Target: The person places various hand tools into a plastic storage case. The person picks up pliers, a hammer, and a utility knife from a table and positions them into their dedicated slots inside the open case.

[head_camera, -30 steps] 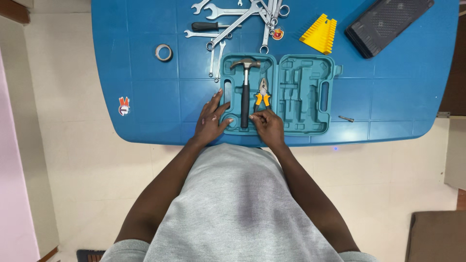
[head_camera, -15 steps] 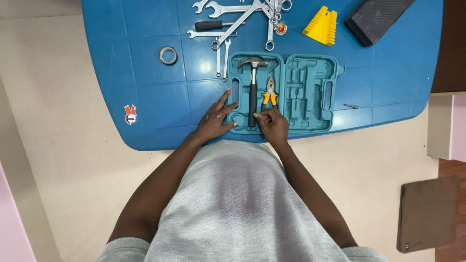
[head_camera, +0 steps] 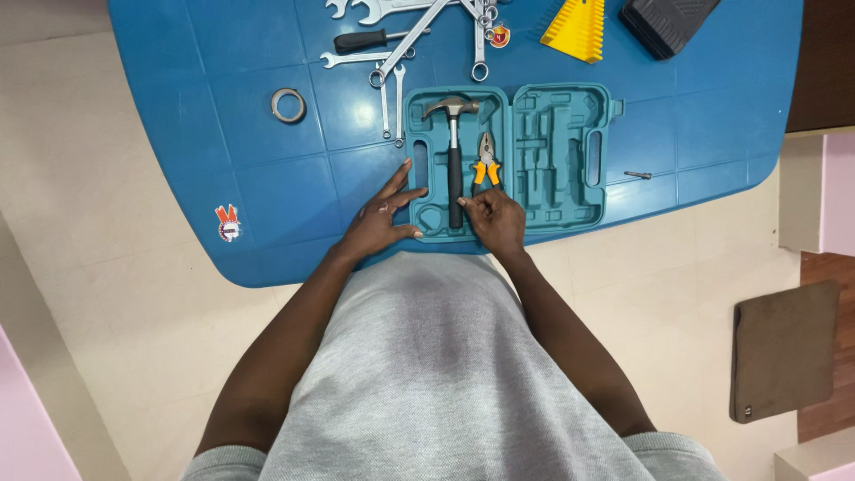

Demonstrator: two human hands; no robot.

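An open teal tool case (head_camera: 557, 151) lies on the blue table (head_camera: 223, 151). In its left half sit a hammer (head_camera: 454, 151) with a black handle and orange-handled pliers (head_camera: 485, 160). My left hand (head_camera: 378, 218) lies flat with fingers spread, on the table and against the case's left edge. My right hand (head_camera: 494, 221) rests on the case's near edge, just below the pliers. Its fingers are curled and the thumb tip touches the lower end of the hammer handle. It grips nothing that I can see.
Several wrenches (head_camera: 410, 36) and a black-handled screwdriver (head_camera: 361, 40) lie beyond the case. A tape ring (head_camera: 288, 105) sits to the left. At the far edge are a yellow rack (head_camera: 574, 27) and a black case (head_camera: 668, 18). A small metal bit (head_camera: 637, 175) lies right of the case.
The view has shifted, so the table sits higher and further left in the frame. Both hands have stayed at the case, and the hammer and pliers have not moved in it.
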